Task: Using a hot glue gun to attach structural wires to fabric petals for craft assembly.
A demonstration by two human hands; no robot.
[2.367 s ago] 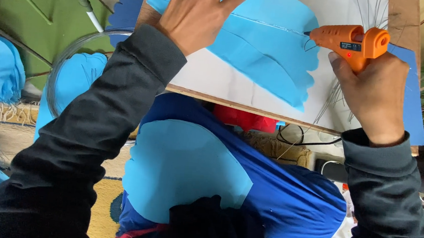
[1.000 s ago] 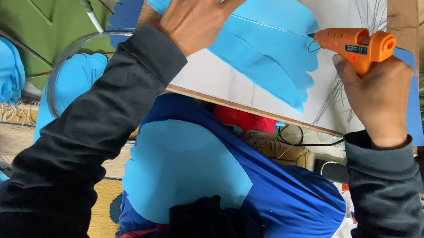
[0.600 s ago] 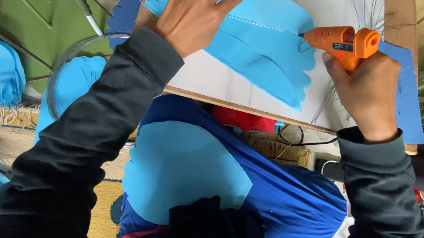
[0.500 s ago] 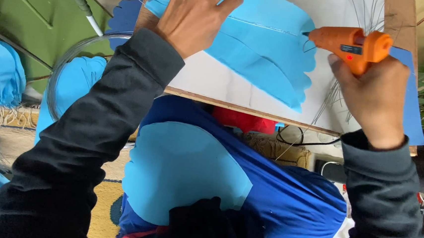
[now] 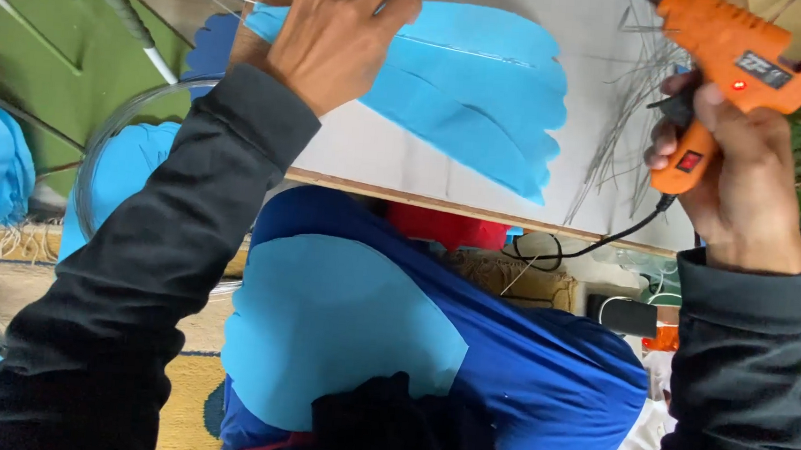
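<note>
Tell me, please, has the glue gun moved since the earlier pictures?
Yes: the glue gun has lifted off the light-blue cutout, rightward, toward the white board's right edge.

White board (image 5: 405,155) carries blue paper cutout (image 5: 484,99), thin wires (image 5: 619,127).

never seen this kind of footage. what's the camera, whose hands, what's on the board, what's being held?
There is no machine: one camera worn on a person's head looks down at their own two bare hands in dark sleeves. The left hand presses a light blue scalloped cut-out flat on a white board across the lap. The right hand grips an orange hot glue gun, lifted above the board's right side, its black cord trailing down. Thin wires lie on the board. A second light blue cut-out rests on darker blue fabric below.
</note>
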